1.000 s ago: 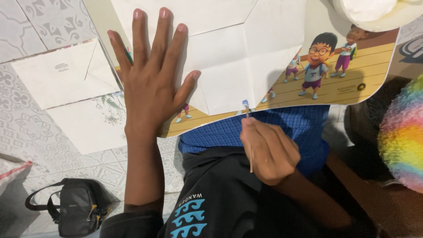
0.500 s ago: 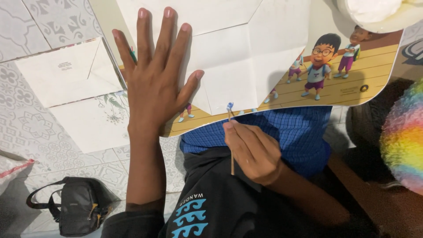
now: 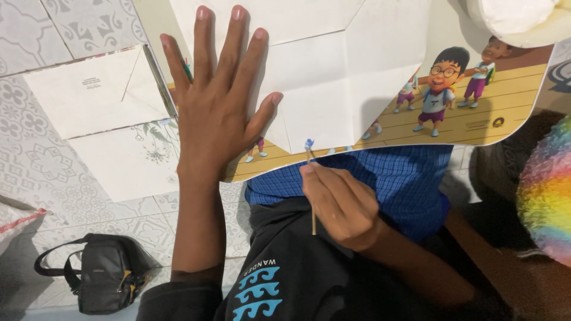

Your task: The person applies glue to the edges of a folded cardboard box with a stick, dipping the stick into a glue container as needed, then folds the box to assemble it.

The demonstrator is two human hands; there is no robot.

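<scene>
My left hand [image 3: 215,106] lies flat with fingers spread on a folded white paper [image 3: 333,71] that rests on a cartoon-printed board [image 3: 476,119]. My right hand [image 3: 339,202] pinches a thin wooden stick [image 3: 313,190] with a blue-tinted tip [image 3: 308,144]. The tip touches the lower edge of the white paper, just right of my left thumb. The board lies across my lap over a blue checked cloth [image 3: 392,178].
A white envelope [image 3: 89,95] and a flowered sheet [image 3: 137,160] lie on the tiled floor at left. A small black bag [image 3: 107,273] sits at lower left. A rainbow-coloured fuzzy object [image 3: 547,190] is at right, a white bowl-like item [image 3: 517,18] at top right.
My right hand has moved left along the board's lower edge with the stick, its tip now closer to my left thumb. My left hand stays pressed flat on the paper.
</scene>
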